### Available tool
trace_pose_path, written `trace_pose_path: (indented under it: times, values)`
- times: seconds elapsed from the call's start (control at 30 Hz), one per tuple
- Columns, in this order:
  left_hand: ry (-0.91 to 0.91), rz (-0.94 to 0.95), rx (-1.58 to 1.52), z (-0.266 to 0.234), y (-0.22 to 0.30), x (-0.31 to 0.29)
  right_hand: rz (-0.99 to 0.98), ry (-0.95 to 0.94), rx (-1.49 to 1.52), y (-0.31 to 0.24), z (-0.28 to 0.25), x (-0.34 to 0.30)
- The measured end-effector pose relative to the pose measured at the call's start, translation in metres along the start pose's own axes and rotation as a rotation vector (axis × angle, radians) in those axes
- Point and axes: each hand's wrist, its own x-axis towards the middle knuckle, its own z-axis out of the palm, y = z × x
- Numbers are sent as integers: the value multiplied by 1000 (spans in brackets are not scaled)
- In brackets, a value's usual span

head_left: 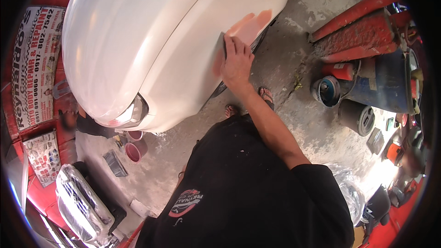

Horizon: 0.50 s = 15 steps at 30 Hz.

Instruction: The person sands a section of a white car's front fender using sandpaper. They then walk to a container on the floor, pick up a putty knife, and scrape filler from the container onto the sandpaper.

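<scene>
My right hand presses a thin, dark-edged flat pad against the side of a white car. Its fingers are closed over the pad, and most of the pad is hidden under them. Around the hand, patches of salmon-pink filler coat the fender above the wheel arch, with a fainter smear just left of the wrist. My left hand is out of sight; only a sliver of skin shows beside my black shirt.
Reddish buckets stand below the headlight. Someone in dark clothing is partly hidden by the car's front. To the right are a red metal post, a blue drum, an open paint can and a dark bucket.
</scene>
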Motion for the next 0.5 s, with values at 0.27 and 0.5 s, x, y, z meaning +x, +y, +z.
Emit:
trace_pose_path:
  times: [0.27,0.5]
  values:
    - [112,49,1,-79,78,-26,45,-213,83,7,-21,-34]
    - [228,27,-59,-75,94,6,292,-52,276,132,-25,88]
